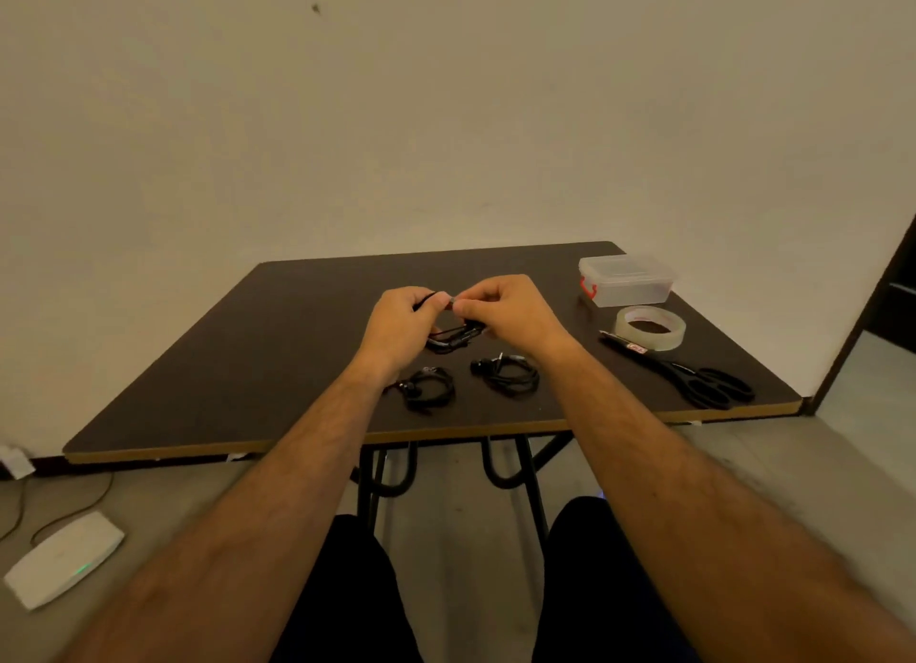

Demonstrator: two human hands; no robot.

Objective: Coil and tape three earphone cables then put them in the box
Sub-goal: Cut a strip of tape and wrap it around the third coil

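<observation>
Low in the frame, nearest us, two coiled black earphone cables (430,389) (506,375) lie side by side on the dark counter (248,365). Just above them, at centre, our left hand (399,323) and right hand (510,310) pinch a third cable (453,338) with curled fingers. Right of centre lie scissors (704,382) and a tape roll (650,328); the clear box (627,280) sits farthest, closed.
</observation>
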